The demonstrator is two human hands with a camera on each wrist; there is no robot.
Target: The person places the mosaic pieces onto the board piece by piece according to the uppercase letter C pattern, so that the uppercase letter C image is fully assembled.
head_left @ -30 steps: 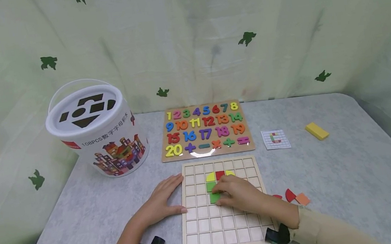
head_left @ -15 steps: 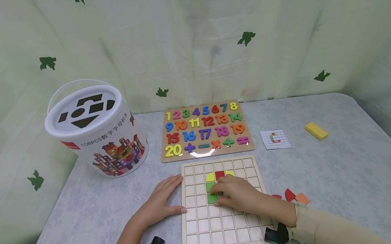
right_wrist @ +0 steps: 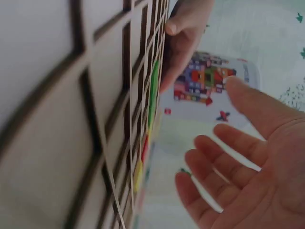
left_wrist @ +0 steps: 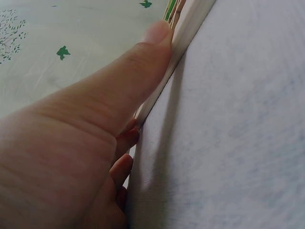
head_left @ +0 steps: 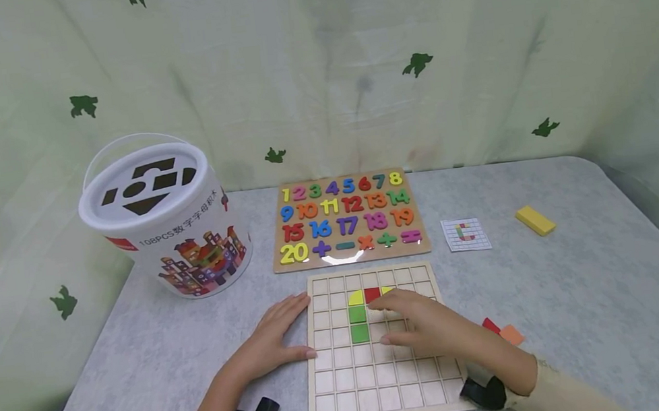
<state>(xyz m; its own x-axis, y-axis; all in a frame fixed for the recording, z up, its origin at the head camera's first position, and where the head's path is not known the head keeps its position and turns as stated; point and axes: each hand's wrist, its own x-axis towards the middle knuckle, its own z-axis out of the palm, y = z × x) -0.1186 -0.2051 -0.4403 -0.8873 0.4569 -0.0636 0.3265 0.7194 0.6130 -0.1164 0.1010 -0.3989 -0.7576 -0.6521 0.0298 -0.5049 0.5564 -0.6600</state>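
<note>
While between the hands (head_left: 273, 337) (head_left: 418, 321), two green squares (head_left: 357, 314) (head_left: 359, 333) in the gridded board (head_left: 368, 401).

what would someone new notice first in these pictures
Probably the big printed white bucket, standing at the back left of the table. Next might be the brightly coloured number board, to the bucket's right. In front of that, two green tiles, a red square and yellow pieces stand out on the pale grid board.
</note>
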